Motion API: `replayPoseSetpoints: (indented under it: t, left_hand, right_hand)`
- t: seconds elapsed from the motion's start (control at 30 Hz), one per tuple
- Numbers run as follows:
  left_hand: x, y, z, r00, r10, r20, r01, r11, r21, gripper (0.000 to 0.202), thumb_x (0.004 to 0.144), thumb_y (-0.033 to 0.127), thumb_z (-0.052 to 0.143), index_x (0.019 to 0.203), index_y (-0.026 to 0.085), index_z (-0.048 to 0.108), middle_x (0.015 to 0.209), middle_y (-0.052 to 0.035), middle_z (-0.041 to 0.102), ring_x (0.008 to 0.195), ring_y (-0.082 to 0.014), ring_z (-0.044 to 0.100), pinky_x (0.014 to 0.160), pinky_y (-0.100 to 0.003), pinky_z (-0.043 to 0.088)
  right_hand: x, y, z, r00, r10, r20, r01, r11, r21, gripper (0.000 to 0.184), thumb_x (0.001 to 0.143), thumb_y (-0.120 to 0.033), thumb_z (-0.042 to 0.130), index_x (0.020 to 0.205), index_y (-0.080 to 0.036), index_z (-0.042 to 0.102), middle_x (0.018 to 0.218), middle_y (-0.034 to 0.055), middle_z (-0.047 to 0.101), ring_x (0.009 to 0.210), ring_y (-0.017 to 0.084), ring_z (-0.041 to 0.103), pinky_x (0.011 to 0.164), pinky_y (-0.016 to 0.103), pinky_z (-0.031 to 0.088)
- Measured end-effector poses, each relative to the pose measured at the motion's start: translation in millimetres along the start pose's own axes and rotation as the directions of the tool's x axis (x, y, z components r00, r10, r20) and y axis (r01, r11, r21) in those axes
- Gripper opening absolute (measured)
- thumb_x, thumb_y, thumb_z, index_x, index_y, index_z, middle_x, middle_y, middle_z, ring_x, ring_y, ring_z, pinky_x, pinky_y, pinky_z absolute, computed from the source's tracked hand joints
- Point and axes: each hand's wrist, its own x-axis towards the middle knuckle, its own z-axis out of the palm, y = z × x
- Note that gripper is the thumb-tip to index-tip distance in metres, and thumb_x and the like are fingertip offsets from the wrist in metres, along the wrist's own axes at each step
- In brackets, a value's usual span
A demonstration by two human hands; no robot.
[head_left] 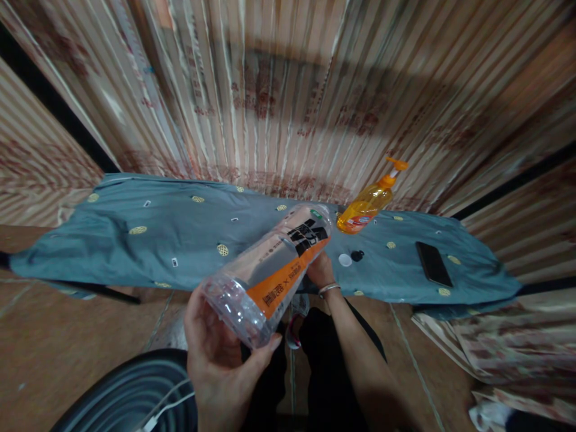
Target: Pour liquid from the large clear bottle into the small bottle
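Observation:
A clear plastic bottle (270, 273) with an orange and black label lies tilted in front of me, base toward me, neck pointing away. My left hand (216, 354) is wrapped round its base. My right hand (320, 270), with a bracelet at the wrist, is closed under the bottle's far part near the neck. The bottle hangs just above the near edge of a low table covered by a blue-grey patterned cloth (157, 234). A small white cap (345, 260) and a small black object (357, 255) lie on the cloth just right of my right hand.
An orange pump bottle (369, 204) lies on the cloth at the back, and a black phone (433, 264) rests further right. Striped curtains (288, 90) hang behind the table. A dark round ribbed object (135, 390) sits at the lower left. The floor is brown tile.

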Motion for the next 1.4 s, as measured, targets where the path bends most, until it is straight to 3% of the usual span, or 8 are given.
replayPoseSetpoints:
  t: [0.17,0.47,0.67,0.83,1.27,1.4]
  left_hand:
    - [0.8,1.3,0.6,1.0,0.024,0.012,-0.024,0.999,-0.03,0.094,0.057,0.019,0.099,0.142,0.033,0.061,0.14,-0.0045,0.066,0.111,-0.0202,0.072,0.087,-0.023,0.061]
    - [1.6,-2.9,0.0,1.0,-0.002,0.016,0.003,0.999,-0.032,0.094,0.059,0.023,0.098,0.143,0.034,0.06,0.15,-0.0075,0.059,0.115,-0.0245,0.072,0.088,-0.028,0.062]
    - [2.2,1.8,3.1,1.0,0.008,-0.005,-0.008,1.0,-0.03,0.093,0.057,0.025,0.099,0.141,0.032,0.062,0.141,-0.0055,0.064,0.116,-0.0235,0.071,0.089,-0.026,0.061]
    - [2.5,3.3,3.9,0.999,-0.041,-0.03,0.041,0.999,-0.021,0.093,0.057,0.03,0.099,0.142,0.031,0.06,0.149,-0.0079,0.058,0.125,-0.0289,0.066,0.095,-0.032,0.061]
    - [8.7,-8.4,-9.3,0.992,0.07,0.107,-0.067,0.997,-0.029,0.094,0.061,0.02,0.096,0.145,0.039,0.057,0.143,-0.0062,0.064,0.12,-0.0271,0.07,0.09,-0.031,0.062]
    - [8.5,-6.4,-7.6,0.995,0.07,0.065,-0.067,0.996,-0.053,0.092,0.061,0.023,0.097,0.143,0.038,0.06,0.14,-0.0065,0.066,0.118,-0.027,0.071,0.087,-0.03,0.063]
  right_hand:
    - [0.1,-2.6,-1.2,0.998,0.056,0.032,-0.059,0.99,0.128,0.039,0.084,-0.02,0.068,0.122,-0.018,0.059,0.11,0.0131,0.079,0.097,0.028,0.078,0.083,0.036,0.062]
    - [0.0,-3.8,-1.4,0.988,0.144,0.054,-0.152,0.973,0.177,0.045,0.08,-0.021,0.072,0.122,-0.019,0.057,0.11,0.0123,0.079,0.101,0.032,0.077,0.085,0.038,0.062]
    - [-0.7,-1.3,0.6,0.991,0.128,0.034,-0.132,0.964,0.23,0.047,0.079,-0.026,0.071,0.123,-0.02,0.057,0.107,0.0107,0.079,0.098,0.03,0.078,0.084,0.038,0.062]
    - [-0.3,1.0,1.8,0.992,0.121,0.036,-0.126,0.968,0.218,0.048,0.079,-0.029,0.072,0.125,-0.02,0.058,0.106,0.011,0.079,0.099,0.032,0.077,0.085,0.04,0.062]
    - [-0.7,-10.5,-10.2,0.975,0.198,0.1,-0.212,0.965,0.156,0.048,0.08,-0.025,0.074,0.124,-0.018,0.056,0.106,0.0106,0.079,0.099,0.029,0.078,0.08,0.034,0.06]
    - [-1.9,-12.5,-13.1,0.972,0.208,0.11,-0.225,0.96,0.168,0.051,0.077,-0.026,0.078,0.121,-0.02,0.054,0.105,0.0095,0.079,0.099,0.029,0.077,0.079,0.034,0.06]
